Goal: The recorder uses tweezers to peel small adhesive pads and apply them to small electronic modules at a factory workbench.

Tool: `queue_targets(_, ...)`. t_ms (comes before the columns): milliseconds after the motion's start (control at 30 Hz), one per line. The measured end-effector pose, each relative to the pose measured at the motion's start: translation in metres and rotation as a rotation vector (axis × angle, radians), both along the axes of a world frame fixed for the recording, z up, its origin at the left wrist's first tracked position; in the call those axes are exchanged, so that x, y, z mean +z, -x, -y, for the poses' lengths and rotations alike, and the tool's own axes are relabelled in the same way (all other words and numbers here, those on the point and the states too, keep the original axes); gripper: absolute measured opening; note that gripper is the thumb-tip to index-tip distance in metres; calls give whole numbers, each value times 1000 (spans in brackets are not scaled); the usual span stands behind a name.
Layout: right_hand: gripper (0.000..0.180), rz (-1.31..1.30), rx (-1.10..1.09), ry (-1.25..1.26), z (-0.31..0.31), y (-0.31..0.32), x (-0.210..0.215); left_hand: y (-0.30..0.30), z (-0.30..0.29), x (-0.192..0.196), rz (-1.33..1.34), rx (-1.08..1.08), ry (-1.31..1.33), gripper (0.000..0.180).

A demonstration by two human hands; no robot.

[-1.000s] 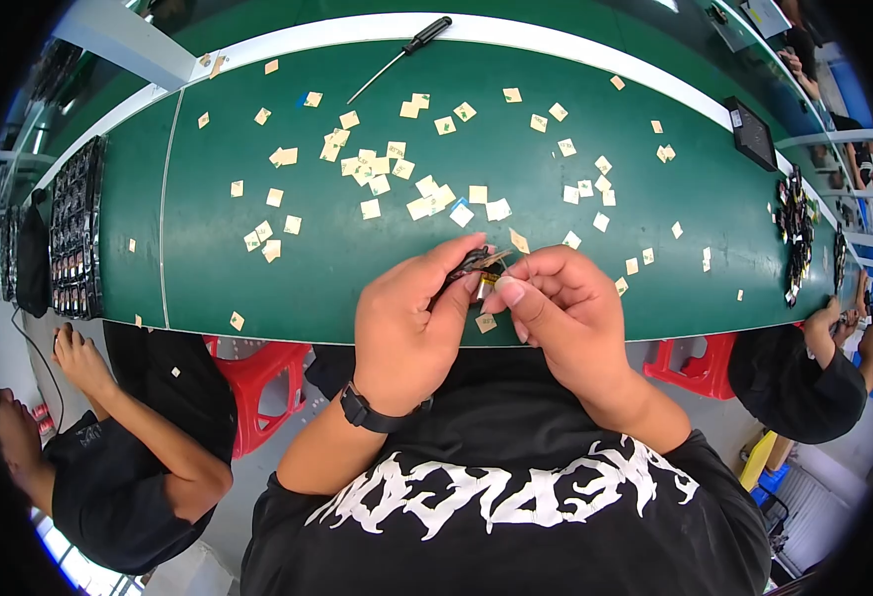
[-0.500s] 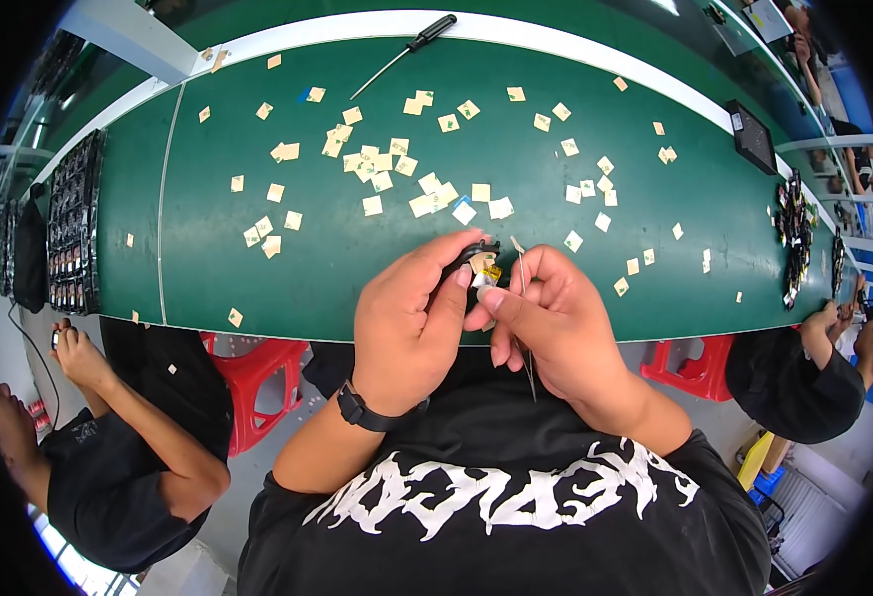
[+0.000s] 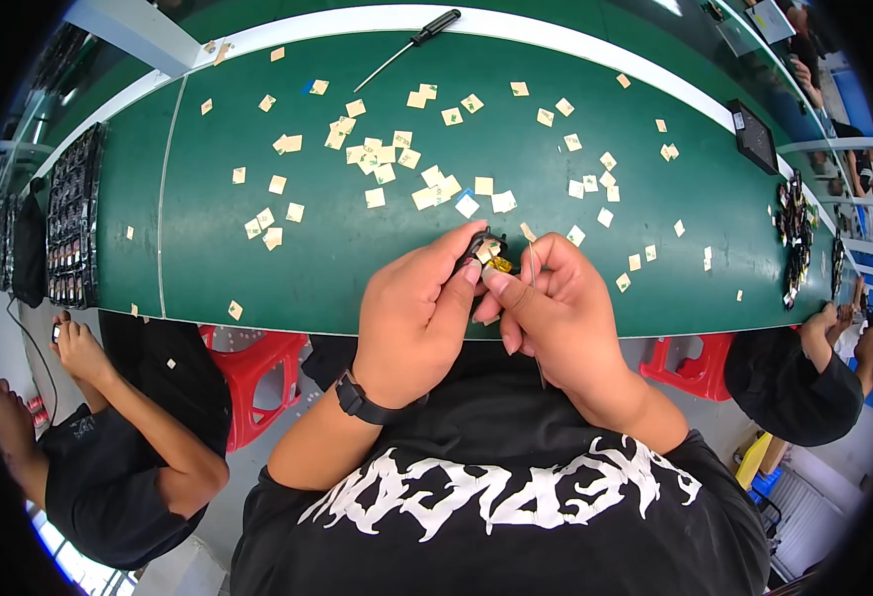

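My left hand (image 3: 406,308) is closed round a small black plastic housing (image 3: 483,241), its thumb along the near side. Inside the housing shows a small piece with shiny yellow tape (image 3: 501,264); much of it is hidden by fingers. My right hand (image 3: 575,323) holds thin metal tweezers (image 3: 532,260) upright against the fingers, while its thumb and fingertip press at the taped piece. A small beige sticker piece (image 3: 528,231) shows at the tweezers' upper end. Both hands are just above the table's near edge.
Many beige adhesive squares (image 3: 385,156) lie scattered over the green table (image 3: 337,268). A screwdriver (image 3: 406,50) rests at the far edge. Black trays (image 3: 74,219) stand left, a black box (image 3: 751,137) and a dark pile of parts (image 3: 796,238) right. Co-workers sit on both sides near red stools (image 3: 257,372).
My right hand and the tweezers have shifted slightly up and to the right. The left hand still grips the housing, which has tilted a little.
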State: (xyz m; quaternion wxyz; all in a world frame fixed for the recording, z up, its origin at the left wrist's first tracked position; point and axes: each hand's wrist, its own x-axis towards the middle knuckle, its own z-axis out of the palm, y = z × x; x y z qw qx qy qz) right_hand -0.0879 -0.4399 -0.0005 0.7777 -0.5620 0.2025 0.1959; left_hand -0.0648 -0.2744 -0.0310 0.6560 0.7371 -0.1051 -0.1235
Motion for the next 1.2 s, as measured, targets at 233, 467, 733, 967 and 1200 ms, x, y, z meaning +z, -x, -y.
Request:
queue_targets(233, 20, 217, -18, 165, 3, 10, -8, 0, 4, 2, -236, 81, 253, 34)
queue_targets(467, 34, 326, 17, 318, 6, 3, -10, 0, 4, -2, -202, 65, 261, 34)
queue_targets(733, 28, 325, 86, 537, 8, 3, -8, 0, 10, 5, -263, 142, 378, 29)
queue_targets(967, 15, 685, 191, 908, 11, -4, 0, 0, 5, 2, -256, 48, 297, 30)
queue_targets(1200, 9, 403, 158, 548, 10, -5, 6, 1, 2, 1, -254, 43, 251, 29)
